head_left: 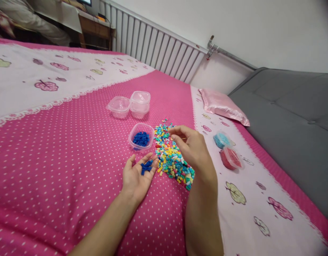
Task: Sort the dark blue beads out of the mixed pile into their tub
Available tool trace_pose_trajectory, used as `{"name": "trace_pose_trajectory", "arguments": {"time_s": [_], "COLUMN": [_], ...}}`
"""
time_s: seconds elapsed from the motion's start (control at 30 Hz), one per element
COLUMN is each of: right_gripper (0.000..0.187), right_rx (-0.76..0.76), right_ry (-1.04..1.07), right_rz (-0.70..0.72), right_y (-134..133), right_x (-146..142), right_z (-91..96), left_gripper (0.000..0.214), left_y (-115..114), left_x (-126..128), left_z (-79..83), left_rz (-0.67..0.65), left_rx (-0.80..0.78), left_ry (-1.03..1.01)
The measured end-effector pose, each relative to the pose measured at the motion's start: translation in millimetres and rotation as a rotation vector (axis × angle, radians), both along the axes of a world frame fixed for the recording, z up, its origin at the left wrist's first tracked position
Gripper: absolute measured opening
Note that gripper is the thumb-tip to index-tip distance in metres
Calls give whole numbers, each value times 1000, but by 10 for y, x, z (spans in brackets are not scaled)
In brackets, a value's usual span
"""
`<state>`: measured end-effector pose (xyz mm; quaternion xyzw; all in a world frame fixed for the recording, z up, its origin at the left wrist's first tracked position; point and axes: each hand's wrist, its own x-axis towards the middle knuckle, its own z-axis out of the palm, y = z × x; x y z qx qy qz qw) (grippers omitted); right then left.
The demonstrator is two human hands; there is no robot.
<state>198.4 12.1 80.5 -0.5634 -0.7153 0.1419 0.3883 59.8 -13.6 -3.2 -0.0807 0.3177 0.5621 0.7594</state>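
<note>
Palm up, my left hand [137, 179] carries a small heap of dark blue toy building bricks [146, 166], its fingers loosely spread. Just beyond its fingertips is a clear plastic tub [131, 139] with more blue bricks in it. To the right of the tub, a loose pile of mixed-colour bricks [170, 158] is spread on the bed. Over the pile's far part hangs my right hand [192, 145], thumb and index finger brought together in a pinch. Whatever lies between those fingertips is too small to make out.
Clear lidded tubs [119, 106] stand farther back. On the right are a tub of light blue bricks [221, 139] and a tub of red bricks [231, 158]. A pink pillow [224, 106] lies by the grey headboard [289, 106]. A person's leg [46, 26] shows at far left.
</note>
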Motion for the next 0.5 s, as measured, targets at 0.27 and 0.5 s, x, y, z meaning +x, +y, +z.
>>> {"name": "trace_pose_trajectory", "arguments": {"time_s": [0.27,0.5], "right_gripper": [34,35], "right_rx": [-134,-352], "right_ry": [-320,-546], "right_rz": [-395,-284], "right_y": [590,812], "right_x": [197,195], "right_z": [-599,-1008], "left_gripper": [39,39], "left_y": [3,-7], "left_x": [4,-1], "left_z": [1,1], "left_rz": [-2,-2], "left_rx": [-1,4], "left_ry": [11,11]}}
